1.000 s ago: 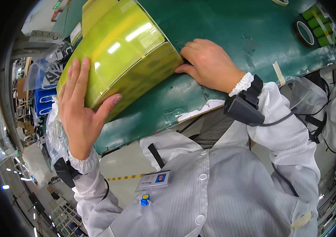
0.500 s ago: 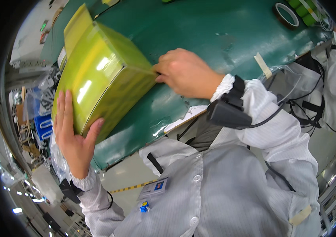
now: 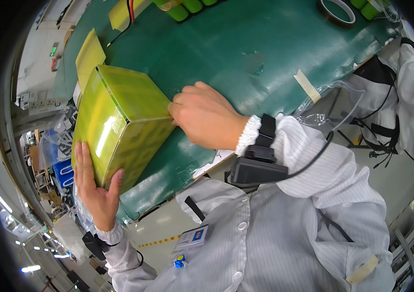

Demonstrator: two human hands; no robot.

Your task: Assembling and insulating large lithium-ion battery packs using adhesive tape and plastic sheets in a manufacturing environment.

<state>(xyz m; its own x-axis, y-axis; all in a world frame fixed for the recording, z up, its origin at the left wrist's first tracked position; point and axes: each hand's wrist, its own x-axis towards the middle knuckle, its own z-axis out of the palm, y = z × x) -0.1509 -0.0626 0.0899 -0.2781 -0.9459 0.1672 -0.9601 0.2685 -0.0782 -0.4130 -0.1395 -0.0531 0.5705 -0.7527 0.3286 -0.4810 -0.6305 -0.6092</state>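
Glossy yellow-green boxy block (image 3: 122, 130) meets the left hand (image 3: 95, 194), digits spread apart; rightward, the right hand (image 3: 204, 116) curls at the block's edge, can't tell if pinching!

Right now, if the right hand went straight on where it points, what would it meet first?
Most likely the yellow-green box: the right hand sits close at its edge, though whether they touch is unclear.
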